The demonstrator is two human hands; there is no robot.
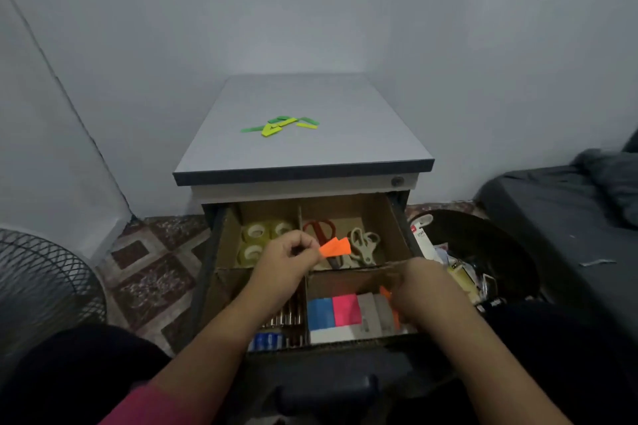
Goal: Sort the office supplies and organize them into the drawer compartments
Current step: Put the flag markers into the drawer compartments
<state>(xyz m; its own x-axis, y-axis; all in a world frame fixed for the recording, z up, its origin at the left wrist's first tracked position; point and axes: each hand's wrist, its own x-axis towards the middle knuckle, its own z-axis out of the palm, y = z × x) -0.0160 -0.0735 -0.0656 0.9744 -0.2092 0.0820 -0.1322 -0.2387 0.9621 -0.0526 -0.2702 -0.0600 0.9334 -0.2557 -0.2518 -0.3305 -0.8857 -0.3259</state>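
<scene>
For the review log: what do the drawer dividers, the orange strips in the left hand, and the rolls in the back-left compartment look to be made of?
Drawer dividers: likely cardboard, matte brown, with raw, slightly ragged edges.
Orange strips, pinched by the left hand: probably thin paper or film, neon and flat; too blurred to tell which.
Rolls: seemingly clear plastic tape, glossy and yellowish, on pale cores.

Both forearms reach forward side by side; the left hand is raised a little, fingers curled with thumb and fingertips pinching, while the right hand sits lower, knuckles up, fingers curled downward and hidden
</scene>
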